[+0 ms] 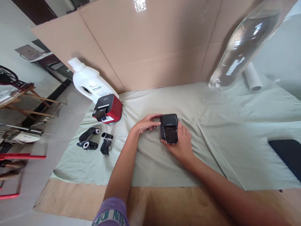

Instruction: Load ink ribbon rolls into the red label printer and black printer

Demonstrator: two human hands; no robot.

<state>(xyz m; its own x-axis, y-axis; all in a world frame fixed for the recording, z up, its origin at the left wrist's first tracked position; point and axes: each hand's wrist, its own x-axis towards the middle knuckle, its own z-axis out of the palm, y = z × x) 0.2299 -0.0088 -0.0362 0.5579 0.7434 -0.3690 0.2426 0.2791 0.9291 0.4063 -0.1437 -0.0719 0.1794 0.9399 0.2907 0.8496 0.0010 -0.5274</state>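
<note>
A small black label printer (165,120) sits on the green cloth in front of me, a dark strip (171,135) hanging over its front. My left hand (147,123) grips its left edge between thumb and fingers. Around its right side and lower front corner my right hand (182,142) is wrapped, with the fingertips partly hidden. Farther left stands a red and black printer (115,108), which also has a dark strip at its front. Several small rolls of dark strip, including one roll (106,143) nearest to my left forearm, lie on the cloth.
A white jug (90,78) stands behind the red printer. At the back right, a large clear bottle (244,47) leans beside a white tube (252,77). A dark phone (288,157) lies at the right. A cardboard sheet (152,40) closes off the back.
</note>
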